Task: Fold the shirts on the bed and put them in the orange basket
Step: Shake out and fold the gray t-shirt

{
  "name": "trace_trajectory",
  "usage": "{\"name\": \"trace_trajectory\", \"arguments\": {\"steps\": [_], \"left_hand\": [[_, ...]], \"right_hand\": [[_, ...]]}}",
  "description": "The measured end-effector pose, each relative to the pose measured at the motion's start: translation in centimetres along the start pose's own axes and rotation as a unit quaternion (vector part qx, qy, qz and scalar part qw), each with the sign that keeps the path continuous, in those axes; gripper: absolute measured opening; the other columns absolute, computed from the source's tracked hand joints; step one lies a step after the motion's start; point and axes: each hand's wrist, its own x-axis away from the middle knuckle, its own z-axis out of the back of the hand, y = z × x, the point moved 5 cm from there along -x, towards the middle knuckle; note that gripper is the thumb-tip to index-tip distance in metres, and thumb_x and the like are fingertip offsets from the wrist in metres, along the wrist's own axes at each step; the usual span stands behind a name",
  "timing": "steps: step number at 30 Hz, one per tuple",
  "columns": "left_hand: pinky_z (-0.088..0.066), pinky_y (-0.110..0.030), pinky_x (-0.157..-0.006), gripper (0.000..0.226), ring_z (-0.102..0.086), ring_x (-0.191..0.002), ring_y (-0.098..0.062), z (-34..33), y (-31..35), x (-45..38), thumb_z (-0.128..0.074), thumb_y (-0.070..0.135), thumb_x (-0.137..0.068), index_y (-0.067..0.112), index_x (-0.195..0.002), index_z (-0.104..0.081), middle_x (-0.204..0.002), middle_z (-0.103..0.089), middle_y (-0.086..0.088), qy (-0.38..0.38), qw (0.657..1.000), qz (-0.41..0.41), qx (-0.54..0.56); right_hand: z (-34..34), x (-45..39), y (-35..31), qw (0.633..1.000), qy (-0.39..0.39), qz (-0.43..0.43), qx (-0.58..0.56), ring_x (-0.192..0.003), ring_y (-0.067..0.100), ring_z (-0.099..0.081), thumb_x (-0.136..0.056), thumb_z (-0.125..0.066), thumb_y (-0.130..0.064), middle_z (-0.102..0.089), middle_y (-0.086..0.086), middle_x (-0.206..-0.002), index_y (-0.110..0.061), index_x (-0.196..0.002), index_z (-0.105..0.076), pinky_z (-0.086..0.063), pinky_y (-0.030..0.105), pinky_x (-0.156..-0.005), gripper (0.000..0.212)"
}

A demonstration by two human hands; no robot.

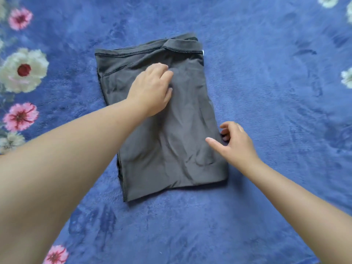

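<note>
A dark grey shirt [171,149] lies folded into a long rectangle on the blue bed cover [266,92], collar end away from me. My left hand [152,90] rests on its upper middle, fingers loosely bent with the tips on the cloth. My right hand [234,143] is at the shirt's right edge, thumb stretched over the fabric and fingers curled by the edge; whether it pinches the edge I cannot tell. The orange basket is out of view.
The blue plush cover carries pink and white flower prints along the left side [24,70] and at the right top corner [346,77]. Plain blue cover surrounds the shirt on all sides.
</note>
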Motion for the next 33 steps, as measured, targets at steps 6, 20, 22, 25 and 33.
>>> {"name": "trace_trajectory", "arguments": {"steps": [6,20,22,25,33], "left_hand": [[-0.020,-0.039,-0.109,0.050,-0.027,-0.134,-0.025,0.4,1.4,-8.6,-0.044,0.040,-0.093,0.008,-0.132,-0.041,-0.140,-0.036,-0.009,0.036,0.998,0.038,-0.022],[-0.033,-0.042,-0.088,0.042,-0.045,-0.114,-0.034,-1.7,1.9,-15.0,-0.034,0.040,-0.098,0.005,-0.111,-0.051,-0.119,-0.054,-0.018,-0.003,0.995,0.078,-0.067],[-0.031,-0.041,-0.091,0.043,-0.044,-0.116,-0.032,-1.9,2.3,-15.1,-0.036,0.043,-0.097,0.007,-0.114,-0.050,-0.121,-0.053,-0.016,-0.008,0.995,0.077,-0.068],[-0.029,-0.042,-0.093,0.047,-0.040,-0.119,-0.031,-1.3,2.1,-14.4,-0.036,0.046,-0.095,0.008,-0.122,-0.045,-0.126,-0.047,-0.015,0.009,0.996,0.073,-0.057],[-0.040,-0.043,-0.087,0.028,-0.045,-0.106,-0.031,-1.2,-1.7,-2.7,-0.035,0.003,-0.086,0.007,-0.111,-0.047,-0.115,-0.051,-0.015,0.142,0.953,-0.267,-0.025]], "right_hand": [[-2.1,-3.1,0.3,0.971,-0.154,-0.098,-0.154,-0.088,0.016,-0.063,-0.085,-0.065,-0.026,-0.067,-0.004,-0.088,-0.020,-0.085,-0.063,-0.050,0.030,-0.082,0.007],[-2.8,-4.6,2.5,0.926,-0.308,-0.130,-0.175,-0.065,0.018,-0.046,-0.086,-0.061,-0.034,-0.055,0.010,-0.073,0.013,-0.087,-0.060,-0.030,0.024,-0.049,0.047],[-2.7,-4.7,2.4,0.925,-0.305,-0.134,-0.183,-0.063,0.018,-0.049,-0.087,-0.061,-0.031,-0.058,0.008,-0.071,0.010,-0.083,-0.062,-0.033,0.023,-0.049,0.042],[-2.4,-4.8,2.1,0.920,-0.297,-0.147,-0.209,-0.048,0.005,-0.050,-0.089,-0.059,-0.028,-0.060,-0.004,-0.056,-0.008,-0.063,-0.061,-0.035,0.013,-0.044,0.032],[1.1,-3.8,2.7,0.995,0.056,0.081,-0.002,-0.058,0.016,-0.055,-0.083,-0.043,-0.031,-0.060,0.002,-0.064,-0.004,-0.093,-0.063,-0.048,0.033,-0.060,0.035]]}}
